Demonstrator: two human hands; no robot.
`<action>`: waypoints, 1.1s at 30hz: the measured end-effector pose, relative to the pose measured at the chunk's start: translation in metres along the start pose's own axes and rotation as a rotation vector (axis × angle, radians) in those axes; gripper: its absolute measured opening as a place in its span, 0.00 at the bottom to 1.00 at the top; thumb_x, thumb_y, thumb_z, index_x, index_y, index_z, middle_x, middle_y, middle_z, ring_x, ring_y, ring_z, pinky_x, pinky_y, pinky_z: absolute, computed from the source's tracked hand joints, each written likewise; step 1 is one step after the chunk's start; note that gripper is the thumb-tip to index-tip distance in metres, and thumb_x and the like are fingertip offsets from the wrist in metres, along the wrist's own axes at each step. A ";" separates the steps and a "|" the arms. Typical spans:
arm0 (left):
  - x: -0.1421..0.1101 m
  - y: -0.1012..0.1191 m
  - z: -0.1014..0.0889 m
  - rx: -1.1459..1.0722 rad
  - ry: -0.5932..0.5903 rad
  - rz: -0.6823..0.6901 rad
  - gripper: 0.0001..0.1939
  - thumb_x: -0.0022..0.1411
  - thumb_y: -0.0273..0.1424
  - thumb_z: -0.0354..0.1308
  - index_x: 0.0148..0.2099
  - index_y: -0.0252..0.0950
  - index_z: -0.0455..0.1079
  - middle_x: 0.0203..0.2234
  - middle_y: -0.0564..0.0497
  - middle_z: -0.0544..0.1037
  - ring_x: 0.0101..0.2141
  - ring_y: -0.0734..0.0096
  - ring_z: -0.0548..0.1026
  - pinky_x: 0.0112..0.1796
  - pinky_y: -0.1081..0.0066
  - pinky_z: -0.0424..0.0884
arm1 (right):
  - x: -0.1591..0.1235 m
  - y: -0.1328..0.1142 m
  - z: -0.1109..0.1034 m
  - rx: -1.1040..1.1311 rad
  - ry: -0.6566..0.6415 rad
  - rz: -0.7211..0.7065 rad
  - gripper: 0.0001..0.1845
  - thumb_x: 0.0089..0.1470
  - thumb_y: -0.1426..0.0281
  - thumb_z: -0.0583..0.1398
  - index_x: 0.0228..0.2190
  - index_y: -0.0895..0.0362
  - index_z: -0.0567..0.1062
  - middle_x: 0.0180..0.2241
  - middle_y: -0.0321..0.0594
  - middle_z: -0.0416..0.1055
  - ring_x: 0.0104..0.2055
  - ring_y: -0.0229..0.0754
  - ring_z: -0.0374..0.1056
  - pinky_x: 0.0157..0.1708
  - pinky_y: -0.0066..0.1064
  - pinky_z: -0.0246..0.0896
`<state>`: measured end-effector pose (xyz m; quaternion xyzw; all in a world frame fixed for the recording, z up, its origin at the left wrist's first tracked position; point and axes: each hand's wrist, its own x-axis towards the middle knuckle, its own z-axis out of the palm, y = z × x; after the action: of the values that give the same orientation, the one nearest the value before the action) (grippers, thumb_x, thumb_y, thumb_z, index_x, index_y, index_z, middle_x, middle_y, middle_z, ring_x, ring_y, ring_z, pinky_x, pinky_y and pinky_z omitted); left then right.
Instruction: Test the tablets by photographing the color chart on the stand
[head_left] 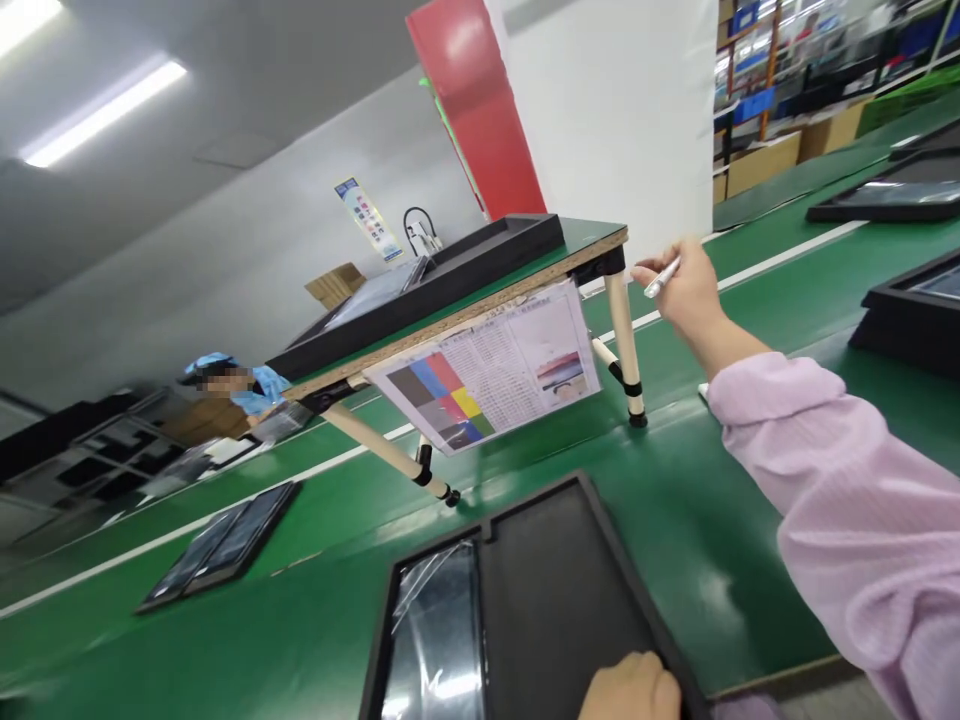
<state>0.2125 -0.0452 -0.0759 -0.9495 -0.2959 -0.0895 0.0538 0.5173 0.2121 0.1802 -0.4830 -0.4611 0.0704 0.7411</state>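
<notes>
Our hands apart. Right hand (691,288) closed around slim pen-like tool (663,277), raised near corner of stand (472,309). Left hand (631,688) at near right part of black tray (559,580); frame cuts it off, so we cannot tell its grip. Black tray lies on green tabletop (262,640) before stand, glossy panel (435,630) in its left side. Risks, we judge: sideways swing could knock stand, shifting upper tray (465,275); tilting black tray could slide panel; dropped tool could scratch it.
</notes>
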 end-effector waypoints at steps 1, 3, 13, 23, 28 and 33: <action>0.014 0.006 0.002 -0.019 -0.038 0.026 0.09 0.61 0.28 0.58 0.28 0.38 0.65 0.22 0.54 0.74 0.22 0.70 0.74 0.17 0.66 0.42 | 0.002 -0.001 0.001 -0.002 -0.020 0.005 0.23 0.44 0.70 0.67 0.28 0.53 0.55 0.27 0.32 0.67 0.33 0.39 0.71 0.36 0.33 0.67; 0.041 0.016 0.001 -0.077 -0.147 0.111 0.07 0.60 0.32 0.60 0.31 0.37 0.67 0.23 0.53 0.75 0.23 0.69 0.74 0.16 0.67 0.40 | 0.000 -0.007 -0.002 -0.026 -0.044 -0.007 0.22 0.43 0.73 0.66 0.27 0.53 0.56 0.25 0.31 0.65 0.30 0.38 0.68 0.35 0.33 0.66; 0.137 0.033 -0.054 -0.501 -0.335 0.338 0.09 0.65 0.34 0.57 0.39 0.33 0.73 0.31 0.46 0.80 0.28 0.66 0.77 0.18 0.72 0.63 | -0.146 -0.040 -0.006 -0.142 -0.341 -0.100 0.22 0.52 0.58 0.64 0.29 0.52 0.56 0.27 0.35 0.68 0.31 0.44 0.68 0.36 0.38 0.60; -0.034 -0.099 -0.123 -0.659 -0.052 0.086 0.15 0.71 0.29 0.47 0.36 0.40 0.74 0.32 0.53 0.81 0.34 0.71 0.78 0.39 0.70 0.72 | -0.354 -0.027 0.060 -0.367 -1.065 0.131 0.16 0.51 0.73 0.61 0.26 0.56 0.55 0.26 0.32 0.72 0.30 0.41 0.65 0.37 0.34 0.50; -0.118 -0.145 -0.109 -0.826 0.264 -0.399 0.15 0.69 0.27 0.47 0.29 0.40 0.67 0.22 0.53 0.72 0.28 0.69 0.72 0.34 0.67 0.70 | -0.384 -0.028 0.076 -0.524 -1.049 0.132 0.13 0.52 0.71 0.63 0.28 0.56 0.61 0.29 0.39 0.71 0.40 0.50 0.64 0.40 0.39 0.46; -0.139 -0.129 -0.057 -0.787 0.574 -0.927 0.05 0.67 0.29 0.53 0.44 0.40 0.67 0.42 0.47 0.72 0.45 0.64 0.73 0.45 0.63 0.71 | -0.377 -0.013 0.071 -0.622 -0.951 0.146 0.15 0.52 0.62 0.63 0.30 0.55 0.62 0.34 0.46 0.72 0.43 0.55 0.62 0.40 0.41 0.46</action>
<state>0.0182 -0.0254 -0.0415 -0.6118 -0.5922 -0.4533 -0.2638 0.2465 0.0439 -0.0339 -0.6241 -0.7083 0.1917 0.2684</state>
